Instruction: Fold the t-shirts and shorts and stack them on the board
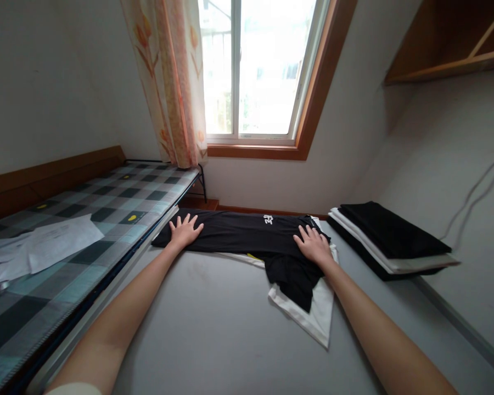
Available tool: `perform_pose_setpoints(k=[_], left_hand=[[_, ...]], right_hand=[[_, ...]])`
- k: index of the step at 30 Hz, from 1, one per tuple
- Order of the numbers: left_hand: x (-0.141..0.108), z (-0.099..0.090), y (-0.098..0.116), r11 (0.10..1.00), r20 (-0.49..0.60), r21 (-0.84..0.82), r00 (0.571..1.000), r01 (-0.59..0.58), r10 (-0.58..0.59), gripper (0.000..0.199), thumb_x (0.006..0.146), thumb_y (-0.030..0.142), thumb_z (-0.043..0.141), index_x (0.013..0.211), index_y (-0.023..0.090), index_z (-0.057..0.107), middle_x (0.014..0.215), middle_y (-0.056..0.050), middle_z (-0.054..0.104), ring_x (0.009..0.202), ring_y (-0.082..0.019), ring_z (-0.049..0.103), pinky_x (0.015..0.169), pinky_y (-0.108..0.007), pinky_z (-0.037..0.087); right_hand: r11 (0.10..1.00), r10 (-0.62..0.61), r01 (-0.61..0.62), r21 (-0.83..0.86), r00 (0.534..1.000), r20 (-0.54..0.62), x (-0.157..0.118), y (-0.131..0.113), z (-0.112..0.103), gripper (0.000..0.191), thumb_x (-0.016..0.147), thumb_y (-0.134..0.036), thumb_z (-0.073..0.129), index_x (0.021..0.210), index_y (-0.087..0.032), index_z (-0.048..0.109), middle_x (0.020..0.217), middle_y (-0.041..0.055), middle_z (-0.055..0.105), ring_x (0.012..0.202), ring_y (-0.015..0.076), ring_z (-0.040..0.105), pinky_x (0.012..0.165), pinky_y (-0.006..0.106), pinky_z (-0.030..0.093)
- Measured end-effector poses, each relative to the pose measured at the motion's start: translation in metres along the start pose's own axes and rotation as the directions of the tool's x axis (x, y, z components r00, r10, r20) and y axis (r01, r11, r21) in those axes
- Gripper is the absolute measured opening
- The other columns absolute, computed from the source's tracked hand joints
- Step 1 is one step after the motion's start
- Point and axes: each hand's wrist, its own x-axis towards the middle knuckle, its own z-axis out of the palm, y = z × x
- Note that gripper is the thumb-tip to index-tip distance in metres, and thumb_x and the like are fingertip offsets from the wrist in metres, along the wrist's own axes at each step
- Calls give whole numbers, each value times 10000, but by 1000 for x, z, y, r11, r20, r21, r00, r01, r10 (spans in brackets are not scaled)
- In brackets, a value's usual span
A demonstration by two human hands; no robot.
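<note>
A black T-shirt (234, 230) with a small white print lies folded lengthwise across the far part of the grey table (214, 323). Its short sleeve hangs toward me on the right. Under it shows a white garment (323, 323), its sleeve sticking out past the black one, with a bit of yellow near the middle. My left hand (185, 231) rests flat on the shirt's left end, fingers spread. On the right end, by the collar, my right hand (313, 244) lies flat with its fingers apart.
A stack of folded black and white clothes (395, 230) sits at the right by the wall. To the left stands a bed with a checked mattress (119, 203) and papers (61, 244) on it. A curtain (173, 82) hangs by the window; a wooden shelf (448, 66) is upper right.
</note>
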Motion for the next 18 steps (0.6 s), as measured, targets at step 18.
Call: perform_pose_setpoints(k=[18], left_hand=[[-63,-13,-40,721,-252,-102,719,-685,648,354,855,508,597,1044,233,715,1150,-76,655,1060,-217,602,943,-366,458]], right_hand=[[988,-115,132,74,972,-204,-51,13,-6,491,948,-384,383,1339,-151,568,1439,144,490,1322,263,437,1080,397,338]])
